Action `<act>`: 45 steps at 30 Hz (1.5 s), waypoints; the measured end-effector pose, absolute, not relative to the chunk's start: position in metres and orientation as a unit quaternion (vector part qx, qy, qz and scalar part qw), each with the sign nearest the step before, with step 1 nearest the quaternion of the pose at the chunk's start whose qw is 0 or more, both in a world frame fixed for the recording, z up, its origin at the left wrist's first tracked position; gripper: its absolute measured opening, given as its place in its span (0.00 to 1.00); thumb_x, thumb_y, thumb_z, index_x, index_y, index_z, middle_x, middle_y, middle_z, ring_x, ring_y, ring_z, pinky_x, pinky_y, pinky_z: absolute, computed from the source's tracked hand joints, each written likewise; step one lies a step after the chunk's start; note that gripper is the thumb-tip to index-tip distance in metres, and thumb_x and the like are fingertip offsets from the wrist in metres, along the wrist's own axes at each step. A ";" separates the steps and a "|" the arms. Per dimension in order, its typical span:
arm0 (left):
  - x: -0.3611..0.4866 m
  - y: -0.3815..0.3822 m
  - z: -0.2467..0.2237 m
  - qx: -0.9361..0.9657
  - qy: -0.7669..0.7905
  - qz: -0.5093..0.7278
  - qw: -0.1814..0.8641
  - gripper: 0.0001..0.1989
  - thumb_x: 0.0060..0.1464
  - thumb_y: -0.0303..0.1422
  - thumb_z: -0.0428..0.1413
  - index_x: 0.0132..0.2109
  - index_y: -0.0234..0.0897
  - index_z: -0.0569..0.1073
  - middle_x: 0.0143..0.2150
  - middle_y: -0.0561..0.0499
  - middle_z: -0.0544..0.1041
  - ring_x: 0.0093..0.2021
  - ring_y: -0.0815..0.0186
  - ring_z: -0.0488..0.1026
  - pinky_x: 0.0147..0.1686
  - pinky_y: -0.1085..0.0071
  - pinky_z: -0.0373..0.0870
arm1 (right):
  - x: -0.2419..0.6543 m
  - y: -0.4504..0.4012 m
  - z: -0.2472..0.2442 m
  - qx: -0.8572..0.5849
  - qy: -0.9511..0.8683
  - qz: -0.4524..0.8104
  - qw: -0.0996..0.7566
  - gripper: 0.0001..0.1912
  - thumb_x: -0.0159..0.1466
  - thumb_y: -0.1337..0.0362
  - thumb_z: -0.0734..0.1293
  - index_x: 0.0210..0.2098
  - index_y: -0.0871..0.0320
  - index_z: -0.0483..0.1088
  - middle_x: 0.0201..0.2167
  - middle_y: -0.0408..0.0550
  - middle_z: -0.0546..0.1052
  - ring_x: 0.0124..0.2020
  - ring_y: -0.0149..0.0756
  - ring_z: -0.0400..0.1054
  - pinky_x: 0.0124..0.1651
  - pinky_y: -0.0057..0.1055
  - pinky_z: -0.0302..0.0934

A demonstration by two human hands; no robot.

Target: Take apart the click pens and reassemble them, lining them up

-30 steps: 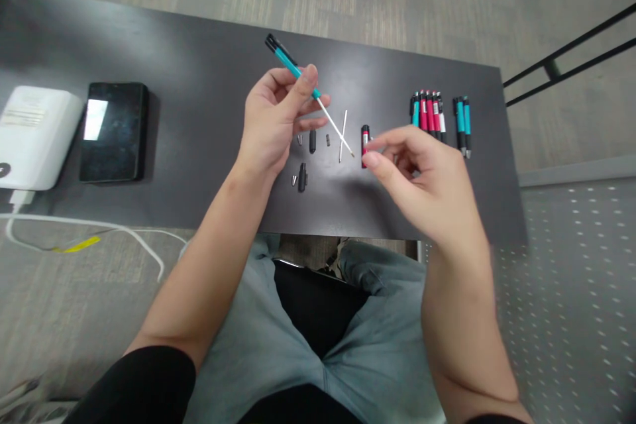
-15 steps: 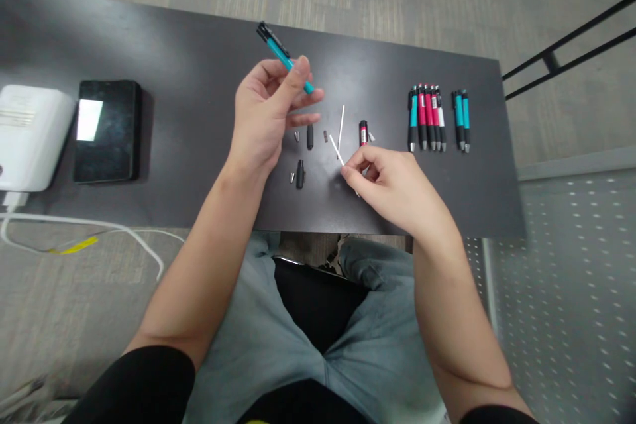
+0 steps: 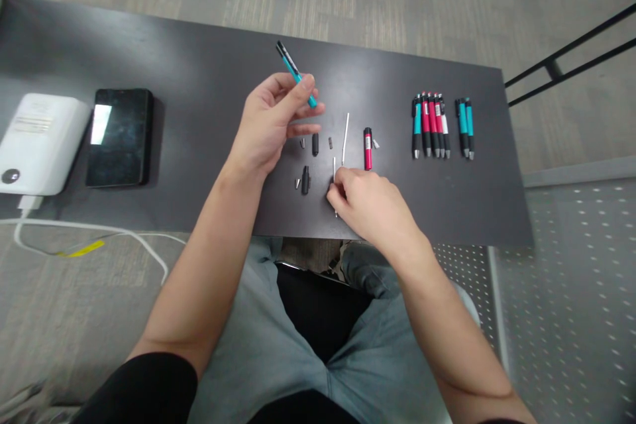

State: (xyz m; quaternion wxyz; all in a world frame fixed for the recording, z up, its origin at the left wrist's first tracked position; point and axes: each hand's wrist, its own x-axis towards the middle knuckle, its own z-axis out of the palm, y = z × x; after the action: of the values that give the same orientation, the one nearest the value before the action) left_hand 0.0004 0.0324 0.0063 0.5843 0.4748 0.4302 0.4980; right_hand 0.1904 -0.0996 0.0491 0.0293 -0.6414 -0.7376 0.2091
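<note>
Above the dark table, my left hand (image 3: 271, 122) pinches a blue pen barrel (image 3: 296, 73) with a black clip end, tilted up to the left. My right hand (image 3: 362, 202) is closed on a thin white pen refill (image 3: 334, 171) down at the tabletop near the front edge. A second refill (image 3: 345, 139) lies just beyond my fingers. To its right is a red pen barrel (image 3: 368, 148) with a small silvery tip (image 3: 376, 144) beside it. Left of the refills lie black grips (image 3: 305, 180), small metal tips (image 3: 297, 183) and a small grey piece (image 3: 330, 143).
Several assembled pens (image 3: 430, 126) are lined up at the right, with two blue pens (image 3: 465, 129) beside them. A black device with a glossy screen (image 3: 120, 139) and a white box (image 3: 42, 142) with a cable (image 3: 99, 225) are on the left of the table (image 3: 199, 66).
My right hand has moved left and down with the refill, which now stands nearly in line with the other one. The red barrel is uncovered. My left hand still holds the blue barrel.
</note>
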 end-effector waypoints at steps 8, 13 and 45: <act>0.004 0.017 0.016 0.592 0.336 0.465 0.567 0.24 0.64 0.58 0.85 0.51 0.47 0.93 0.51 0.47 0.92 0.48 0.56 0.93 0.38 0.65 0.89 | 0.221 -0.093 0.063 -0.647 -0.700 0.259 0.158 0.17 0.85 0.57 0.71 0.38 0.48 0.70 0.33 0.48 0.83 0.33 0.45 0.73 0.40 0.43 0.59; 0.013 0.003 0.020 0.750 0.236 0.363 0.500 0.06 0.71 0.41 0.79 0.47 0.46 0.96 0.47 0.48 0.93 0.47 0.59 0.89 0.38 0.67 0.78 | 0.256 -0.094 0.073 -0.643 -0.641 0.202 0.368 0.12 0.87 0.49 0.70 0.50 0.47 0.76 0.42 0.51 0.83 0.41 0.48 0.78 0.47 0.46 0.71; -0.003 0.026 0.004 0.406 0.339 0.439 0.726 0.31 0.66 0.60 0.85 0.66 0.53 0.89 0.58 0.48 0.95 0.56 0.53 0.96 0.38 0.70 0.87 | 0.285 -0.068 0.008 -0.684 -0.669 0.139 0.256 0.15 0.77 0.60 0.75 0.61 0.55 0.88 0.54 0.56 0.87 0.33 0.39 0.71 0.50 0.47 0.77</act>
State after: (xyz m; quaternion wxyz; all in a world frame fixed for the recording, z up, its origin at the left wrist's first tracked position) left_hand -0.0033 0.0260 0.0040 0.7262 0.4062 0.3388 0.4391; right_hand 0.2846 -0.0678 0.0081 0.2565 -0.6837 -0.6689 0.1390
